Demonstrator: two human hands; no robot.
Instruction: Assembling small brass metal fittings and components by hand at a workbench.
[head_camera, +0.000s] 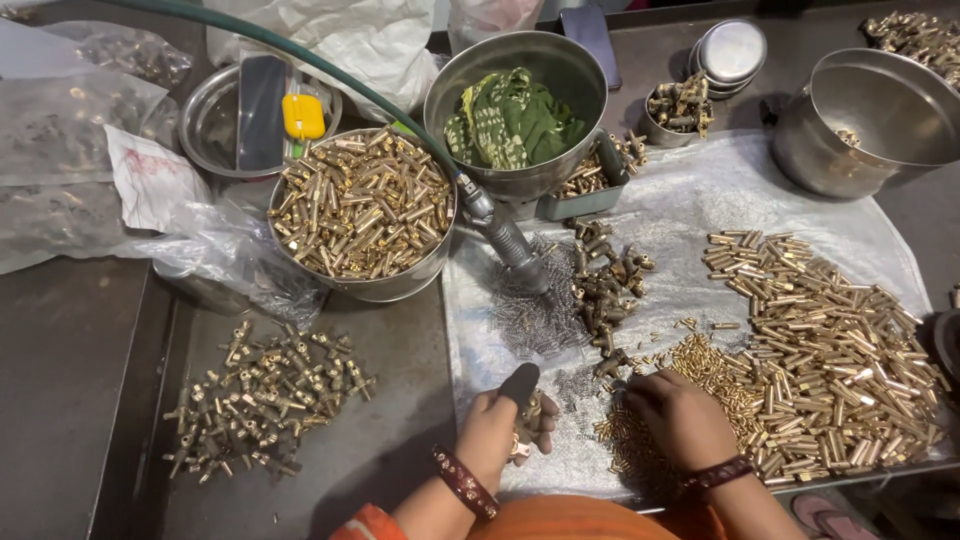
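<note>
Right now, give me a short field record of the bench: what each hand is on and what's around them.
left hand: holds a small brass fitting; dark cover on the thumb
right hand: fingers down in a heap of small brass pins
right of hands: pile of brass tubes
left of hands: pile of brass fittings
behind: steel bowl of brass tubes, air tool on a green hose, small springs
surface: plastic sheet

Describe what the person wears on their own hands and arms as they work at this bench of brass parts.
The left hand has a dark cap over its thumb tip and a dark red bangle with pale studs at the wrist. The right hand has a darker, plainer bangle. The forearms carry no sleeves; orange cloth shows at the bottom edge.
</note>
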